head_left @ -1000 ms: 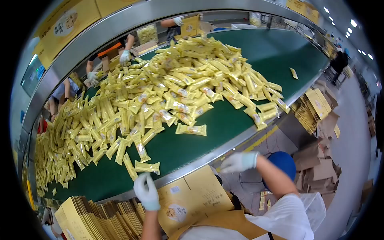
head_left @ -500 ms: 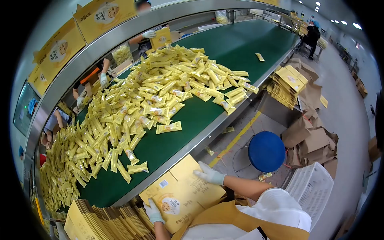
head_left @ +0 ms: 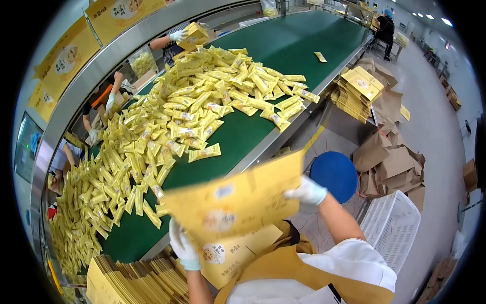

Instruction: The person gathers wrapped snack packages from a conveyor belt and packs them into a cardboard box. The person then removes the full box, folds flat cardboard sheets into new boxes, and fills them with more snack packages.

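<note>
A flat yellow cardboard carton (head_left: 253,195), blurred by motion, is raised and tilted in front of me between my two hands. My left hand (head_left: 183,245), in a white glove, grips its lower left corner. At its right edge my right hand (head_left: 307,191), also gloved, has its fingers closed on the cardboard. Beneath it another flat yellow carton (head_left: 253,248) with a printed food picture lies near my lap. To the left of that, a row of folded cartons (head_left: 134,283) stands on edge.
A green conveyor belt (head_left: 283,50) bears a big heap of yellow wrapped snack packets (head_left: 187,106). A blue stool (head_left: 334,177), a white plastic basket (head_left: 392,228), brown paper (head_left: 390,167) and a carton stack (head_left: 359,91) stand at right. Gloved co-workers' hands (head_left: 178,35) work across the belt.
Both my hands have lifted the upper carton off the one below, the right hand moving right and up. Across the belt, a co-worker's carton has moved up and left.
</note>
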Demonstrator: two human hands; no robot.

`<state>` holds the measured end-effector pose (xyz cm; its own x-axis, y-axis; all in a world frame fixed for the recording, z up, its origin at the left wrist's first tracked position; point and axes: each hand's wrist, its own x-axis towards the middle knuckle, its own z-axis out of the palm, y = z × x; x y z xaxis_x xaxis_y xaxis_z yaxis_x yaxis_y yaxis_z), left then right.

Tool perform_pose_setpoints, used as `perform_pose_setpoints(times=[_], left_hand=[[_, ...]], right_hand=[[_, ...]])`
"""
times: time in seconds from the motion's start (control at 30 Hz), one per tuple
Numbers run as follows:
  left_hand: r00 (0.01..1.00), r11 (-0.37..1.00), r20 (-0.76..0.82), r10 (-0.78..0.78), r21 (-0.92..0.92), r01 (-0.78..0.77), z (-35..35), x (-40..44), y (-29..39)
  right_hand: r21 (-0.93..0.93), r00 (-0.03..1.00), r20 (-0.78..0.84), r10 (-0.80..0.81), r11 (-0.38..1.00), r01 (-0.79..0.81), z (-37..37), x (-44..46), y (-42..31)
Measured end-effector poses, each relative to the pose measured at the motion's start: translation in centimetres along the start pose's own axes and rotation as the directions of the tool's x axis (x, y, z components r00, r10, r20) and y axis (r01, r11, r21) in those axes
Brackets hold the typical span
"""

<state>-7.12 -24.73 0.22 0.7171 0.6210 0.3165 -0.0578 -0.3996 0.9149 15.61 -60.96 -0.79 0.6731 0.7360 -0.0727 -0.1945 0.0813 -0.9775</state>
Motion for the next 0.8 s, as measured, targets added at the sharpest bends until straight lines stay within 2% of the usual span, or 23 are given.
perform_pose_setpoints(times=[0.03,0.07,0.1,0.13,0.17,0.23,0.3,0.33,0.4,0.47,0.57,0.67,0.77,0.8], left_hand=[[0.997,1.0,0.077,0.018,-0.022,-0.016,1.0,1.2,0.6],[0.984,0.986,0.175,0.029,0.157,-0.057,1.4,2.5,-0.4],[0.958,0.936,0.275,0.081,0.309,-0.168,2.6,3.6,1.2],[0.919,0.889,0.37,0.139,0.362,-0.281,3.9,4.6,0.9],[0.867,0.828,0.463,0.184,0.403,-0.39,5.1,5.5,0.0],[0.745,0.683,0.645,0.171,0.467,-0.561,7.4,7.8,-1.2],[0.671,0.582,0.741,0.03,0.533,-0.614,9.4,9.2,-3.3],[0.654,0.559,0.756,0.016,0.536,-0.633,10.5,9.9,-3.9],[0.603,0.497,0.798,-0.028,0.534,-0.684,12.6,10.9,-5.8],[0.578,0.495,0.816,0.002,0.501,-0.71,14.1,11.5,-6.8],[0.552,0.476,0.833,0.031,0.473,-0.741,15.4,12.7,-7.0],[0.552,0.489,0.833,0.029,0.47,-0.735,15.6,12.9,-6.6],[0.556,0.483,0.831,0.02,0.479,-0.733,15.7,13.1,-6.3],[0.558,0.479,0.83,0.017,0.483,-0.733,15.8,13.0,-6.3]], right_hand=[[-0.046,0.974,-0.138,-0.178,0.984,0.173,-1.5,0.0,-1.7],[0.049,0.905,-0.323,-0.275,0.951,0.307,-2.8,0.3,-3.1],[0.117,0.797,-0.502,-0.336,0.887,0.447,-4.3,0.6,-4.2],[-0.019,0.664,-0.617,-0.423,0.851,0.525,-7.4,1.1,-4.6],[-0.161,0.508,-0.7,-0.502,0.804,0.573,-10.7,1.7,-4.9],[-0.222,0.25,-0.865,-0.435,0.779,0.586,-14.7,3.2,-6.9],[-0.455,0.027,-0.856,-0.516,0.776,0.436,-20.2,5.6,-6.8],[-0.477,0.004,-0.858,-0.514,0.799,0.367,-23.1,6.5,-6.3],[-0.492,-0.016,-0.853,-0.521,0.795,0.355,-26.5,8.4,-5.6],[-0.528,-0.025,-0.839,-0.544,0.801,0.282,-29.1,10.3,-4.9],[-0.548,0.041,-0.817,-0.575,0.798,0.252,-31.3,13.2,-3.8],[-0.578,0.216,-0.772,-0.597,0.802,0.151,-32.8,15.9,-3.5],[-0.54,0.305,-0.81,-0.502,0.84,-0.051,-32.5,19.2,-2.8],[-0.566,0.312,-0.804,-0.506,0.812,-0.144,-31.1,19.3,-3.6]])
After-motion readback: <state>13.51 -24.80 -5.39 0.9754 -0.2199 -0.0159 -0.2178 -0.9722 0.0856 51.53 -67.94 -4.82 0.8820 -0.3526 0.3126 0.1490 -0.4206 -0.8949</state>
